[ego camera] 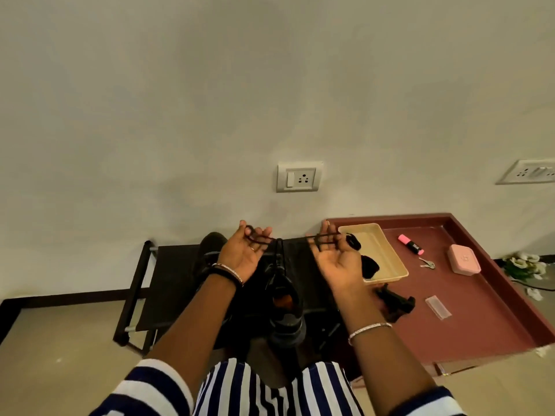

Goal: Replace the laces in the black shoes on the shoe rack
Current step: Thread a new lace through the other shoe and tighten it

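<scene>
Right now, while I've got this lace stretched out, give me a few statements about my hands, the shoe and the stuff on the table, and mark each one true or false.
1. The left hand and right hand both hold the black lace. True.
2. The pink highlighter lies inside the beige tray. False: it lies on the table, right of the tray.
3. A black shoe sits on the rack between the forearms. True.
4. The keys hang from the wall socket. False: they lie on the table, between the highlighter and the pink box.
</scene>
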